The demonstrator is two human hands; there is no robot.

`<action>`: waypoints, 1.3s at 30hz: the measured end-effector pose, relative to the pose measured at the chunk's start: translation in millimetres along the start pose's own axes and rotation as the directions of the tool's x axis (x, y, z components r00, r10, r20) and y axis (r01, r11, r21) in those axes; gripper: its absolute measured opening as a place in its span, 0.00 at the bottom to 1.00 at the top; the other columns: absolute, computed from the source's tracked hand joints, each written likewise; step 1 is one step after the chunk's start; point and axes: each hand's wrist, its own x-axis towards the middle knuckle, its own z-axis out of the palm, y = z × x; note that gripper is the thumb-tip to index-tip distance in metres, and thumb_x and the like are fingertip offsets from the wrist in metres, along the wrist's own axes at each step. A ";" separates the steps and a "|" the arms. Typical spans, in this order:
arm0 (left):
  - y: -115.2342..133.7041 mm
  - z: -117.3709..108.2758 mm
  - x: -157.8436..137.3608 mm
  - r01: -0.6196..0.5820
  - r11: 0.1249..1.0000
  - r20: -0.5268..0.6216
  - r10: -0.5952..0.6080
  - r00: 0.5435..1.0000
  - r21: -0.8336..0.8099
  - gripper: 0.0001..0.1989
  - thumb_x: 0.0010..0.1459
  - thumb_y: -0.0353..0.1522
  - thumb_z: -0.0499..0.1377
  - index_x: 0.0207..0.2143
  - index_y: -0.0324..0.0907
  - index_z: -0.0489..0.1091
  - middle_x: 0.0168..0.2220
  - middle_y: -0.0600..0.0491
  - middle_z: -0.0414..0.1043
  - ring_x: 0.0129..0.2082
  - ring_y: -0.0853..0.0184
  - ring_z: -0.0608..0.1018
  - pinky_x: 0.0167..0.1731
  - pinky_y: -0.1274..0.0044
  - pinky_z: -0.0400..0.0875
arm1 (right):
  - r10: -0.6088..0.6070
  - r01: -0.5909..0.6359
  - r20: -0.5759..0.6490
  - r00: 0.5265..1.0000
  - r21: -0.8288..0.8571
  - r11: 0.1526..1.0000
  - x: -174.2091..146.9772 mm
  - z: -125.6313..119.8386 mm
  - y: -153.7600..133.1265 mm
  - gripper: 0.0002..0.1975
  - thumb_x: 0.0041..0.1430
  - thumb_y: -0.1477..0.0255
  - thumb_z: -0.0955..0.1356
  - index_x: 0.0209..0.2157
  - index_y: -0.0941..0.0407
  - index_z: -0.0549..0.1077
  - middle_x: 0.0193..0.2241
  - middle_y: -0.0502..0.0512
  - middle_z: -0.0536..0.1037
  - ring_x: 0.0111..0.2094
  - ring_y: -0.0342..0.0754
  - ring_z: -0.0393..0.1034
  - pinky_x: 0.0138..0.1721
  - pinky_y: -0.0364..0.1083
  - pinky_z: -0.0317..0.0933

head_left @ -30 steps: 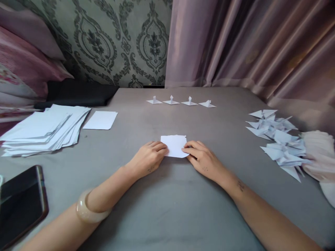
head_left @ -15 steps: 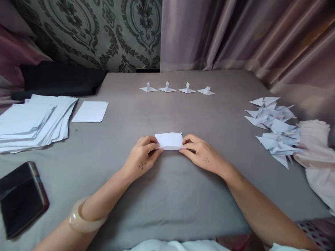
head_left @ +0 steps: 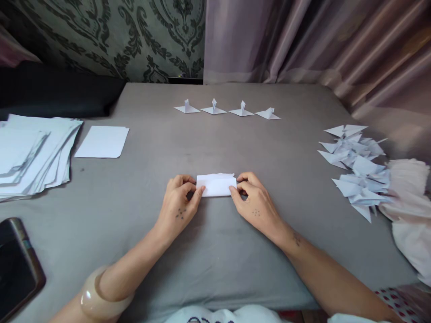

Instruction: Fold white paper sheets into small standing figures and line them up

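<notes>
A folded white paper [head_left: 216, 185] lies flat on the grey bench [head_left: 215, 260], directly between the two hands. The left hand [head_left: 180, 206] pinches its left end, thumb and curled fingers closed on the edge; the right hand [head_left: 252, 204] grips the right end the same way. Beyond the hands stand four small folded paper figures [head_left: 227, 109]; right of the right hand lies a pile of folded triangles [head_left: 357, 172].

A single head-worn camera looks forward and down from the person's seat over the grey table [head_left: 215, 251]. It faces the patterned wall [head_left: 101, 31] and curtain [head_left: 303, 40] at the far side. The forearms enter from the bottom edge, close under the lens; the table's far edge lies well away.
</notes>
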 end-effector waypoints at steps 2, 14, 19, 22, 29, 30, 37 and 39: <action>0.5 0.3 2.3 0.024 1.000 -0.003 -0.024 1.000 0.002 0.13 0.60 0.37 0.57 0.25 0.41 0.71 0.38 0.48 0.70 0.40 0.62 0.73 0.42 0.67 0.71 | 0.020 -0.021 -0.024 1.000 -0.044 0.999 0.5 1.5 -1.5 0.12 0.60 0.67 0.65 0.24 0.55 0.68 0.41 0.57 0.72 0.27 0.43 0.67 0.36 0.47 0.64; 0.4 3.6 8.7 0.076 0.995 -0.004 -0.076 0.997 0.066 0.14 0.58 0.37 0.59 0.21 0.41 0.67 0.33 0.49 0.66 0.37 0.62 0.70 0.39 0.68 0.69 | 0.074 -0.076 -0.020 0.997 -0.213 0.974 7.2 3.7 -6.3 0.13 0.61 0.68 0.63 0.22 0.55 0.64 0.37 0.55 0.71 0.28 0.44 0.68 0.31 0.46 0.60; 0.9 3.8 8.0 0.024 0.993 0.013 -0.025 1.000 0.111 0.15 0.61 0.36 0.56 0.22 0.41 0.66 0.34 0.49 0.65 0.36 0.62 0.68 0.39 0.67 0.67 | 0.070 -0.071 -0.014 0.997 -0.238 0.969 9.0 4.5 -5.2 0.14 0.61 0.68 0.63 0.22 0.54 0.63 0.35 0.54 0.71 0.27 0.43 0.67 0.27 0.46 0.57; -0.5 4.2 7.6 0.011 0.993 0.016 -0.013 1.000 0.121 0.14 0.61 0.36 0.55 0.23 0.41 0.66 0.34 0.49 0.64 0.36 0.62 0.68 0.39 0.67 0.67 | 0.078 -0.077 -0.008 0.997 -0.258 0.963 9.5 4.9 -4.7 0.13 0.61 0.68 0.63 0.22 0.54 0.63 0.35 0.53 0.71 0.26 0.42 0.66 0.25 0.46 0.55; -0.6 5.5 7.4 0.034 0.994 0.012 -0.035 0.999 0.105 0.14 0.61 0.36 0.55 0.23 0.41 0.66 0.34 0.49 0.64 0.37 0.62 0.68 0.39 0.67 0.67 | 0.074 -0.071 0.005 0.997 -0.259 0.963 11.0 3.5 -4.4 0.14 0.60 0.68 0.64 0.21 0.54 0.63 0.33 0.53 0.70 0.25 0.42 0.65 0.24 0.46 0.53; 0.0 5.6 7.6 0.038 0.994 0.012 -0.040 0.999 0.103 0.14 0.62 0.36 0.55 0.23 0.41 0.66 0.34 0.49 0.64 0.36 0.62 0.68 0.39 0.67 0.67 | 0.081 -0.077 0.007 0.997 -0.259 0.963 11.2 3.4 -4.3 0.14 0.60 0.68 0.64 0.21 0.54 0.63 0.34 0.52 0.70 0.25 0.42 0.66 0.24 0.46 0.53; 2.3 5.5 8.1 0.046 0.994 0.011 -0.047 0.999 0.102 0.15 0.62 0.35 0.54 0.23 0.41 0.65 0.34 0.48 0.64 0.36 0.62 0.67 0.39 0.67 0.66 | 0.085 -0.080 0.010 0.996 -0.243 0.967 11.4 4.0 -4.3 0.13 0.59 0.68 0.64 0.21 0.54 0.63 0.34 0.53 0.70 0.25 0.42 0.65 0.25 0.46 0.54; 2.0 5.9 8.2 0.042 0.993 0.007 -0.043 0.999 0.108 0.15 0.62 0.35 0.54 0.23 0.41 0.65 0.34 0.48 0.64 0.36 0.62 0.67 0.39 0.67 0.66 | 0.094 -0.087 0.015 0.995 -0.241 0.966 11.4 4.0 -4.4 0.13 0.59 0.68 0.64 0.21 0.55 0.63 0.34 0.53 0.70 0.25 0.42 0.65 0.26 0.46 0.54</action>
